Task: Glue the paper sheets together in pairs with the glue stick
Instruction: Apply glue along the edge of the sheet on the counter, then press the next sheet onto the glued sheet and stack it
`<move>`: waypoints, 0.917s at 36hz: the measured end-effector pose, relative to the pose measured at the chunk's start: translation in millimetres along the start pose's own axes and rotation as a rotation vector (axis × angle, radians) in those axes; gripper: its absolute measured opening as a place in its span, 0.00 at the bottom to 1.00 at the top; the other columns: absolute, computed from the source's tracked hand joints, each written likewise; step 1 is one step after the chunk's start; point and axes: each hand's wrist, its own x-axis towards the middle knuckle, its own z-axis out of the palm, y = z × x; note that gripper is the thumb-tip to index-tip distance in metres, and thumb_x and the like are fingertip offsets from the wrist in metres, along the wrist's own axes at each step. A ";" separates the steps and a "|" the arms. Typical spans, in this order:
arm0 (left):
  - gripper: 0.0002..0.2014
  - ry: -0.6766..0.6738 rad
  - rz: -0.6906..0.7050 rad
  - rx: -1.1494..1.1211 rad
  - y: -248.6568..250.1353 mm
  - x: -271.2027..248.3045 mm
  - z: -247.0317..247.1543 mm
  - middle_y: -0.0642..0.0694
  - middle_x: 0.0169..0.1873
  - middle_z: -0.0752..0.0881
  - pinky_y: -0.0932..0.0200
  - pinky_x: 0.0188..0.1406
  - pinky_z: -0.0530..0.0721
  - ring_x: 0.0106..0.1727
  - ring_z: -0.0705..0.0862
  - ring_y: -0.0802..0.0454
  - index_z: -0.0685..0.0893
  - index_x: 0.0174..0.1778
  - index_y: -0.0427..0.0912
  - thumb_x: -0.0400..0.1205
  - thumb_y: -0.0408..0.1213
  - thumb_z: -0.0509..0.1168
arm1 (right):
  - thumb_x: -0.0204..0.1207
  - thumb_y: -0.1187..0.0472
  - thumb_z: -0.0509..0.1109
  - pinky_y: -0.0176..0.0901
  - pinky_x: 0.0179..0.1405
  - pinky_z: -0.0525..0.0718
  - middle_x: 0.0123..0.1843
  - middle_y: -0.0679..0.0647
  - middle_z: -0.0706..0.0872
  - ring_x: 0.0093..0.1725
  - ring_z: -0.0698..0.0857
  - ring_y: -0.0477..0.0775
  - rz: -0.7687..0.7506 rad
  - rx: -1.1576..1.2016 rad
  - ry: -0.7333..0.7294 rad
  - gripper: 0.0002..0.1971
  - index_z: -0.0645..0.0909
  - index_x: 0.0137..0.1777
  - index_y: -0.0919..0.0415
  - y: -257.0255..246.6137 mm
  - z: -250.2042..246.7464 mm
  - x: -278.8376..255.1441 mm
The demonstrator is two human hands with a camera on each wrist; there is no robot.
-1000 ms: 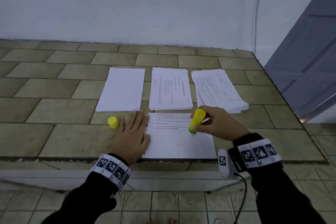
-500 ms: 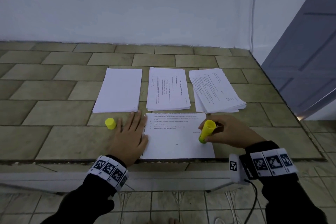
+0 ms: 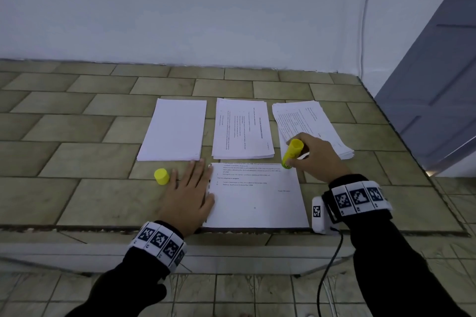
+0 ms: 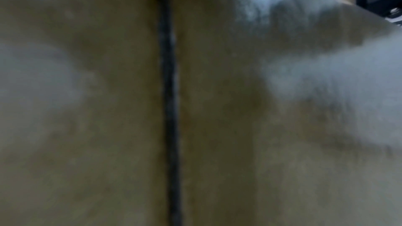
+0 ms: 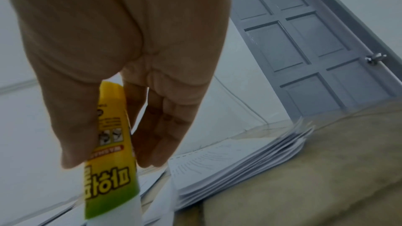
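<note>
A yellow glue stick [image 3: 291,154] stood tilted, its lower end touching the far right corner of a printed paper sheet [image 3: 257,201] that lay at the near edge of a tiled counter [image 3: 77,141]; the right hand [image 3: 315,156] pinched the stick between thumb and curled fingers, and the right wrist view showed the thumb on one side of the yellow label and the fingers [image 5: 161,135] on the other; at nine o'clock from the sheet, the left hand [image 3: 188,198] lay flat with fingers straight and spread, its thumb side pressing on the sheet's left edge and holding nothing; just beyond the little finger, at ten o'clock, the yellow cap [image 3: 161,176] stood alone on the tiles; at twelve o'clock from the sheet, three stacks sat in a row: a blank stack [image 3: 173,130] on the left, a printed stack [image 3: 242,128] in the middle, and a looser, fanned printed stack [image 3: 304,118] on the right, partly behind the right hand; a grey panelled door [image 3: 438,100] stood at two o'clock; the left wrist view was blurred, showing only tile and a dark grout line.
</note>
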 end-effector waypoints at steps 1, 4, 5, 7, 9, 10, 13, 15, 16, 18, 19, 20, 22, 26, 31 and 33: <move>0.38 -0.004 -0.001 0.000 -0.3 0.2 0.3 0.50 0.85 0.43 0.39 0.82 0.38 0.86 0.40 0.50 0.47 0.86 0.47 0.78 0.57 0.32 | 0.68 0.63 0.80 0.34 0.41 0.80 0.45 0.51 0.86 0.45 0.84 0.51 0.005 -0.026 0.008 0.14 0.81 0.51 0.58 0.2 -1.5 -2.1; 0.39 0.007 -0.003 -0.005 0.1 0.4 0.4 0.50 0.85 0.43 0.40 0.82 0.36 0.86 0.39 0.51 0.47 0.86 0.47 0.78 0.58 0.32 | 0.69 0.58 0.80 0.34 0.35 0.74 0.44 0.52 0.83 0.44 0.80 0.51 0.066 -0.171 0.002 0.15 0.80 0.51 0.57 1.8 -9.6 -9.5; 0.39 0.012 -0.004 -0.012 0.4 0.5 0.6 0.50 0.85 0.43 0.41 0.81 0.36 0.86 0.39 0.51 0.47 0.86 0.47 0.78 0.58 0.32 | 0.69 0.57 0.80 0.36 0.36 0.74 0.45 0.53 0.83 0.45 0.80 0.52 0.083 -0.215 -0.005 0.14 0.81 0.51 0.58 3.4 -12.7 -12.2; 0.39 0.011 -0.003 -0.021 1.4 0.4 -0.4 0.51 0.85 0.41 0.42 0.81 0.34 0.85 0.37 0.52 0.46 0.86 0.48 0.77 0.58 0.31 | 0.70 0.57 0.79 0.39 0.41 0.76 0.48 0.54 0.85 0.47 0.81 0.52 0.105 -0.288 -0.020 0.13 0.81 0.50 0.58 6.9 -17.5 -17.1; 0.38 0.026 0.002 -0.031 1.4 0.4 0.0 0.51 0.85 0.43 0.41 0.81 0.35 0.85 0.38 0.51 0.47 0.86 0.47 0.78 0.58 0.33 | 0.71 0.56 0.78 0.41 0.46 0.77 0.51 0.55 0.85 0.49 0.81 0.51 0.132 -0.361 -0.057 0.14 0.81 0.53 0.57 10.4 -19.4 -21.3; 0.38 0.041 0.008 -0.035 1.0 0.2 0.4 0.50 0.85 0.45 0.40 0.81 0.37 0.86 0.41 0.51 0.49 0.86 0.46 0.78 0.57 0.34 | 0.72 0.55 0.76 0.42 0.48 0.78 0.54 0.54 0.85 0.50 0.81 0.51 0.148 -0.409 -0.082 0.15 0.81 0.56 0.56 12.3 -18.5 -23.2; 0.37 0.055 0.019 -0.038 -0.6 0.1 3.3 0.47 0.85 0.50 0.39 0.81 0.39 0.86 0.45 0.49 0.52 0.86 0.45 0.80 0.56 0.37 | 0.76 0.47 0.70 0.47 0.58 0.78 0.58 0.51 0.85 0.55 0.81 0.51 0.141 -0.675 -0.145 0.18 0.79 0.64 0.51 16.2 -14.0 -28.7; 0.37 0.061 0.021 -0.042 -0.5 0.2 3.1 0.48 0.85 0.49 0.41 0.80 0.37 0.86 0.44 0.50 0.51 0.85 0.45 0.79 0.56 0.37 | 0.78 0.46 0.68 0.49 0.60 0.77 0.58 0.50 0.85 0.57 0.80 0.51 0.117 -0.740 -0.113 0.17 0.80 0.63 0.49 18.4 -14.2 -32.3; 0.37 0.066 0.020 -0.043 0.1 0.4 1.9 0.48 0.85 0.48 0.41 0.80 0.36 0.86 0.43 0.50 0.50 0.85 0.46 0.79 0.57 0.36 | 0.77 0.47 0.69 0.48 0.58 0.77 0.57 0.50 0.85 0.56 0.81 0.51 0.117 -0.711 -0.079 0.16 0.81 0.62 0.49 19.8 -16.2 -33.7; 0.38 0.049 0.016 -0.034 0.8 0.3 1.1 0.49 0.85 0.45 0.44 0.79 0.32 0.86 0.40 0.51 0.48 0.86 0.46 0.78 0.58 0.33 | 0.76 0.51 0.72 0.44 0.49 0.78 0.54 0.53 0.87 0.50 0.82 0.52 0.124 -0.597 0.036 0.13 0.83 0.58 0.53 23.1 -22.5 -36.2; 0.39 0.046 0.018 -0.033 1.1 0.2 0.9 0.49 0.85 0.44 0.44 0.79 0.31 0.85 0.39 0.52 0.48 0.86 0.47 0.78 0.58 0.33 | 0.76 0.52 0.73 0.44 0.46 0.79 0.52 0.53 0.87 0.47 0.83 0.52 0.137 -0.514 0.111 0.12 0.84 0.56 0.55 25.1 -26.3 -37.2; 0.38 0.053 0.021 -0.034 1.0 0.3 1.6 0.49 0.85 0.45 0.44 0.79 0.32 0.85 0.40 0.52 0.48 0.86 0.47 0.78 0.58 0.33 | 0.76 0.54 0.74 0.45 0.44 0.80 0.50 0.53 0.87 0.46 0.83 0.53 0.164 -0.416 0.178 0.11 0.83 0.55 0.57 27.5 -30.0 -37.9; 0.38 0.073 0.024 -0.042 0.5 0.1 2.5 0.48 0.86 0.48 0.42 0.80 0.35 0.86 0.42 0.51 0.50 0.86 0.46 0.79 0.57 0.35 | 0.76 0.56 0.75 0.45 0.44 0.79 0.49 0.52 0.84 0.46 0.83 0.54 0.242 -0.223 0.283 0.13 0.80 0.57 0.59 31.1 -36.6 -38.8; 0.37 0.082 0.032 -0.033 -1.5 0.0 4.7 0.47 0.85 0.50 0.39 0.81 0.40 0.86 0.46 0.49 0.53 0.86 0.45 0.80 0.56 0.38 | 0.75 0.60 0.76 0.46 0.46 0.75 0.51 0.54 0.81 0.48 0.80 0.54 0.400 -0.019 0.417 0.20 0.74 0.63 0.66 40.7 -46.7 -37.4; 0.35 0.091 0.034 -0.015 -4.0 0.1 7.5 0.45 0.85 0.56 0.35 0.80 0.48 0.86 0.52 0.46 0.59 0.85 0.43 0.81 0.54 0.42 | 0.73 0.59 0.76 0.43 0.33 0.70 0.48 0.61 0.82 0.45 0.80 0.60 0.498 -0.026 0.391 0.21 0.74 0.59 0.68 58.6 -44.7 -33.8; 0.35 0.091 0.035 -0.005 -4.6 0.2 8.2 0.44 0.84 0.57 0.33 0.80 0.51 0.85 0.54 0.46 0.60 0.85 0.42 0.82 0.54 0.43 | 0.73 0.59 0.77 0.45 0.36 0.71 0.48 0.60 0.80 0.46 0.80 0.61 0.517 -0.036 0.368 0.22 0.73 0.60 0.67 60.2 -42.0 -32.8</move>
